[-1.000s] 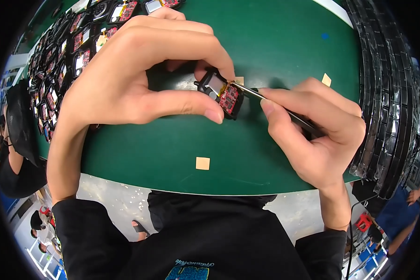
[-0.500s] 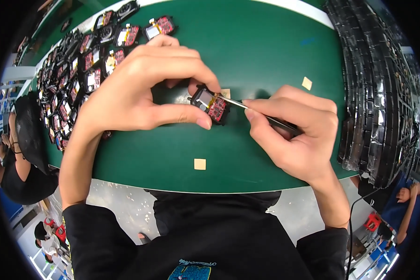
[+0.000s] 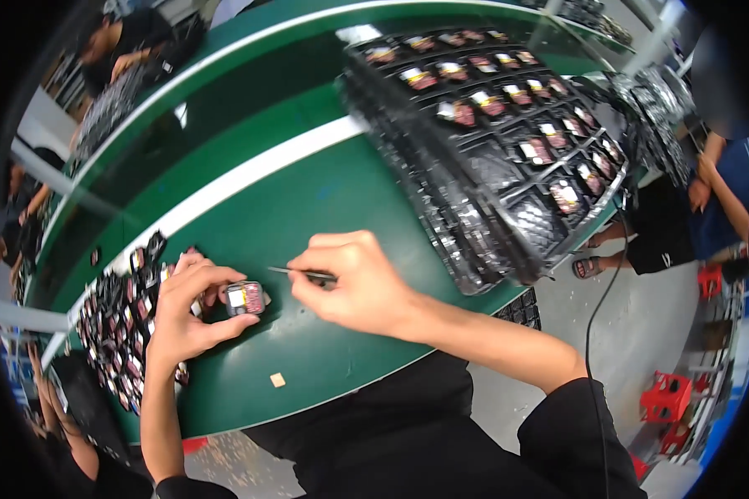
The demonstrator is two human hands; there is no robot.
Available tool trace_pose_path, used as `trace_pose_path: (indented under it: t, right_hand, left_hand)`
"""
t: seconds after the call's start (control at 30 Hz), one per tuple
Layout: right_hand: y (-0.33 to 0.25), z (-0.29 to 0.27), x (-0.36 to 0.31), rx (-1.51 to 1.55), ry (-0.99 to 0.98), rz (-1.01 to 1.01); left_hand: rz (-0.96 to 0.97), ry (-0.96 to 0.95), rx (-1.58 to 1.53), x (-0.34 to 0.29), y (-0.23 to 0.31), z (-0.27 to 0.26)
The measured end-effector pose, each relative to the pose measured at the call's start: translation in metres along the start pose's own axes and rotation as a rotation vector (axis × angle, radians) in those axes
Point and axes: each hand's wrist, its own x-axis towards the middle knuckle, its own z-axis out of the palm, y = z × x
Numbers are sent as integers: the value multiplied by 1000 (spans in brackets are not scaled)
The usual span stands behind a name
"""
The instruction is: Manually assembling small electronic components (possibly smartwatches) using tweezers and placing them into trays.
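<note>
My left hand (image 3: pixel 187 312) pinches a small electronic module (image 3: pixel 246 298) by its edges between thumb and fingers. The module has a black frame, a pale silver block, a yellow strip and a red circuit board. My right hand (image 3: pixel 354 287) is closed around slim tweezers (image 3: pixel 281 269), their thin metal tip pointing left toward the module but apart from it. A small pale yellow square (image 3: pixel 277 380) lies on the green table (image 3: pixel 374 349), nearer to me than the module. Many similar modules (image 3: pixel 116 324) are heaped left of my left hand.
At the right stands a tall stack of black trays (image 3: pixel 483 162); the top tray holds rows of modules, with some bare pockets. A black cable (image 3: pixel 592 374) hangs by my right arm. Co-workers are at the far left and right. A red stool (image 3: pixel 666 397) stands on the floor.
My view has swung to the right, bringing the top of the tray stack into sight. The tweezers have drawn away from the module, which stays in my left hand.
</note>
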Motion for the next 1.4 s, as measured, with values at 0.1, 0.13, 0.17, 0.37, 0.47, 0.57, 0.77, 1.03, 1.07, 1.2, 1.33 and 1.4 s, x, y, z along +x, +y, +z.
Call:
trace_pose_path:
  t: [0.1,0.13,0.17,0.37,0.47,0.57,0.77,1.03,1.07,1.2,1.33,1.4]
  right_hand:
    - [6,-1,-1,0,-30,44]
    - [9,0,-3,-13,-16,43]
    - [12,2,-4,-13,1,4]
    - [3,-5,-2,11,-80,20]
    - [-1,0,-2,11,-89,-1]
    - [5,1,-6,2,-81,-6]
    - [10,-3,-10,-137,-33,-131]
    - [5,-1,-7,-50,-70,-54]
    - [4,-1,-8,-37,-86,-48]
    - [-5,1,-3,-60,-116,-34]
    - [-6,-1,0,-93,-81,-26]
    - [-11,-5,1,-76,-14,111]
  left_hand:
    - [-79,77,-235,39,10,-8]
    - [-37,92,-300,64,21,-7]
    - [42,76,-302,89,35,-8]
    - [494,-32,-327,220,104,39]
    - [605,-87,-216,238,103,63]
    - [560,-69,-261,230,97,73]
    - [333,97,-59,150,38,27]
    - [-303,-120,247,10,-19,-49]
    - [-368,-155,284,4,-18,-52]
    - [-316,-83,198,-9,-31,-42]
    - [-131,-85,97,8,-25,-22]
    - [-40,-119,47,12,-19,-9]
